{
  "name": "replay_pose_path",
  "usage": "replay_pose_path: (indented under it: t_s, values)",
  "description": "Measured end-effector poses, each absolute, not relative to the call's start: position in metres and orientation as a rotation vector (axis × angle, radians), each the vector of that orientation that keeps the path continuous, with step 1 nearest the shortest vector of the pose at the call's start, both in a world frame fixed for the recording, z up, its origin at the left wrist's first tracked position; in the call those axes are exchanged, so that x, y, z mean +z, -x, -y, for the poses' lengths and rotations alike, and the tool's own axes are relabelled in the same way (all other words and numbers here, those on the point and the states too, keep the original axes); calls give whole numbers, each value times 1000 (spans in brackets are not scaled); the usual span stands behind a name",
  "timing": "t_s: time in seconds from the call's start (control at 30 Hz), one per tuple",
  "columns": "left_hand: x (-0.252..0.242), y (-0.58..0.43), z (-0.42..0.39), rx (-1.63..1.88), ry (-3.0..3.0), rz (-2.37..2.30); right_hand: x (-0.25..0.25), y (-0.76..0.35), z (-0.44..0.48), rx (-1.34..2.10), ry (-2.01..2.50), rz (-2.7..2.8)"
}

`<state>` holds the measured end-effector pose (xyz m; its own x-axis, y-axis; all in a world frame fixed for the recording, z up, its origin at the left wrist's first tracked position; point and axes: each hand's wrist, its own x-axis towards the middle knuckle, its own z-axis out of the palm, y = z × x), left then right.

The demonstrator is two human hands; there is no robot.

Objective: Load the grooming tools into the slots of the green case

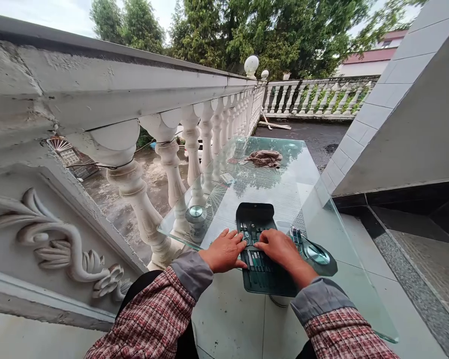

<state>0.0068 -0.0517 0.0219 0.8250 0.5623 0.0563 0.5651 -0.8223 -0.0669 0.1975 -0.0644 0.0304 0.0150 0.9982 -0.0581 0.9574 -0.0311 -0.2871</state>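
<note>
the tool case [260,271] lies on the glass table top [344,279], close to its near edge, with a round mirror [317,255] on a flap at the case's right side. the left hand [222,251] and the right hand [280,248] rest side by side on the case. a small round tin [196,218] stands on the glass just left of the case. farther back on the glass lie a small card [227,178] and a crumpled cloth [264,158]. a railing [97,85] runs along the table's left side, a tiled wall [381,114] stands to its right, and trees [269,35] rise far behind.
</note>
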Motion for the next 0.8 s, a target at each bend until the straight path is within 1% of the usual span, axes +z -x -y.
replay_pose_path:
  t_s: [0.17, 0.37, 0.6, 0.8]
  values:
    - [18, -5, 50, -48, 2923, 905, 27, -190, 60, 310, 2121, 2086]
    - [17, -4, 49, -64, 2919, 916, 25, -195, 49, 548, 1983, 1789]
    - [20, -4, 51, -62, 2950, 925, 27, -188, 29, 734, 1834, 1548]
    - [16, -4, 50, -85, 2943, 918, 29, -181, 25, 797, 1848, 1419]
